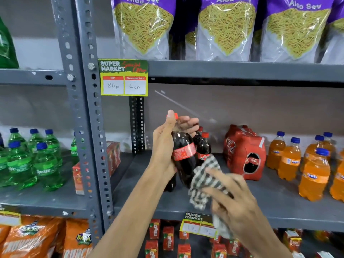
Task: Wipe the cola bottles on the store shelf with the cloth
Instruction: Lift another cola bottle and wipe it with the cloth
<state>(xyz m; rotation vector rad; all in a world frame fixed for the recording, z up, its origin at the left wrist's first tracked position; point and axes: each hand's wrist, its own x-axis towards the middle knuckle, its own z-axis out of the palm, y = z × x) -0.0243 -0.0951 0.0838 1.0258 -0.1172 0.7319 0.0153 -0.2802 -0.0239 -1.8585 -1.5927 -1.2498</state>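
Left hand (163, 144) at centre frame, grip clamped on a cola bottle (183, 157) lifted off the grey shelf (275, 200) and tilted, thumb up beside the red cap, fingers curled behind the neck. Right hand (236, 194) lower right of centre, blurred, grip closed around a checked cloth (204, 179) pressed against the lower right side of the held bottle, a loose end of cloth hanging below the shelf edge. Just behind the held bottle, two more cola bottles (203, 148) standing upright on the shelf with red caps and red labels. Further right, a red shrink-wrapped cola pack (243, 151), then orange Fanta bottles (314, 174) along the right edge of the frame. On the left side, green Sprite bottles (44, 161) on a neighbouring shelf, with small red juice cartons (113, 157) behind the slotted upright. Upper centre, a yellow price tag (123, 78) fixed to the shelf above, marked 80 and 40. Across the top, bags of Aloo Sev (226, 28). Along the bottom, orange snack bags (31, 239) at left and red cartons (168, 238) at centre.
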